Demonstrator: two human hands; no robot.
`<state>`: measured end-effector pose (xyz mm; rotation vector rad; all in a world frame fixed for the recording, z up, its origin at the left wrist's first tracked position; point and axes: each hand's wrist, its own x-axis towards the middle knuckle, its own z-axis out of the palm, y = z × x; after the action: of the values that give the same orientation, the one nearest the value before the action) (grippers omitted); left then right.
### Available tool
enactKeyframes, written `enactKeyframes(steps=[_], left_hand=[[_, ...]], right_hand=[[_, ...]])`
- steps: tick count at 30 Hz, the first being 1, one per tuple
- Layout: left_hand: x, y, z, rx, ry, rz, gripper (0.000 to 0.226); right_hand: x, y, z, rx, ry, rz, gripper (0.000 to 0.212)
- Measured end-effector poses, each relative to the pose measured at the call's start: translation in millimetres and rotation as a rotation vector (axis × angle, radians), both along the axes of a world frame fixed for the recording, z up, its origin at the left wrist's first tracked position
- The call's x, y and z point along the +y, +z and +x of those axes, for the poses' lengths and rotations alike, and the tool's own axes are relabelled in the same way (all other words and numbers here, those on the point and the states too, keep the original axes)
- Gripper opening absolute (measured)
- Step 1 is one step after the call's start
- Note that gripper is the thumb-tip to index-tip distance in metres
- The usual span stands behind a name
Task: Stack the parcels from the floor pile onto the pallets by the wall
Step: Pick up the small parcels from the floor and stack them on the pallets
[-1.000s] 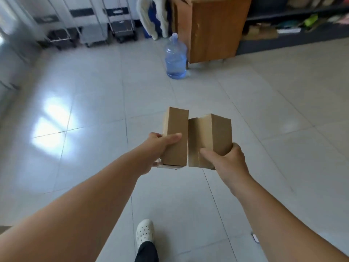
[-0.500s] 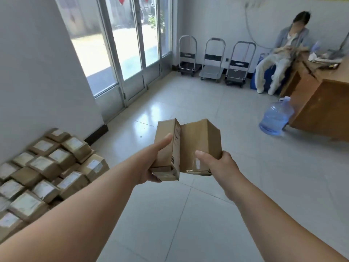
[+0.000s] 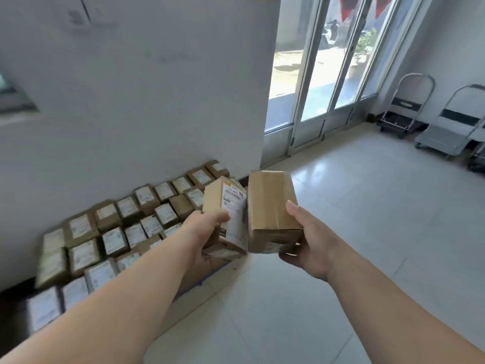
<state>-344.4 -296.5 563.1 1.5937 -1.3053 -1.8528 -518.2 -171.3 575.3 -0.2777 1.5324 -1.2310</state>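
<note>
Two parcels are held out in front of the person, side by side and touching along their inner edges, above the tiled floor [image 3: 354,232]. The left hand [image 3: 206,229] grips the labelled parcel [image 3: 214,199], thumb laid across its brown face and fingers hidden beneath; this box is tipped so its white shipping label [image 3: 233,206] faces three o'clock, against its neighbour. The right hand [image 3: 312,245] grips the plain taped parcel [image 3: 269,203] from its three o'clock side, thumb on the top face and fingers curled under the near end. From the held pair, at eight to ten o'clock, the stacked parcels [image 3: 110,232] lie in close rows along the foot of the white wall [image 3: 131,88], most with white labels facing up; the row runs from the lower left of the view up to just behind the labelled parcel. A blue edge [image 3: 200,282] shows under the near side of that stack, but what it belongs to cannot be told. At one o'clock stand the glass doors [image 3: 322,74], bright with daylight, and at two to three o'clock two folding platform trolleys [image 3: 404,111] are parked near the far wall.
</note>
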Motion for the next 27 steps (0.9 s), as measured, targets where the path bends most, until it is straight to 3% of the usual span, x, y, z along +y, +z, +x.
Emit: enactKeyframes(steps=[7, 9, 11, 14, 15, 18, 20, 23, 25, 27], left_hand=[[-52, -11, 57, 0.015, 0.150, 0.028, 0.083], [-63, -11, 65, 0.010, 0.217, 0.034, 0.087], [-75, -10, 69, -0.011, 0.256, 0.009, 0.076], [-100, -22, 66, -0.039, 0.322, -0.027, 0.059], [-108, -25, 61, -0.056, 0.340, -0.038, 0.059], [-135, -33, 41, -0.096, 0.391, -0.053, 0.057], [-153, -33, 24, -0.149, 0.422, -0.064, 0.050], [-188, -27, -10, -0.165, 0.537, -0.037, 0.045], [-207, -20, -31, -0.105, 0.615, 0.030, 0.050], [-226, -16, -50, -0.027, 0.634, 0.087, 0.057]], right_hand=[[-97, -10, 37, -0.243, 0.101, -0.051, 0.040], [-122, -13, 44, -0.182, 0.168, -0.031, 0.031], [-150, -19, 46, -0.018, 0.209, 0.004, 0.023], [-195, -29, 41, 0.201, 0.286, 0.030, 0.029], [-208, -29, 39, 0.215, 0.345, 0.030, 0.032], [-248, -33, 23, 0.188, 0.529, 0.060, 0.070], [-270, -35, 6, 0.221, 0.571, 0.051, 0.070], [-315, -36, -40, 0.031, 0.530, 0.072, 0.055], [-339, -30, -71, -0.190, 0.519, 0.066, 0.040], [-364, -30, -97, -0.294, 0.560, 0.076, 0.037]])
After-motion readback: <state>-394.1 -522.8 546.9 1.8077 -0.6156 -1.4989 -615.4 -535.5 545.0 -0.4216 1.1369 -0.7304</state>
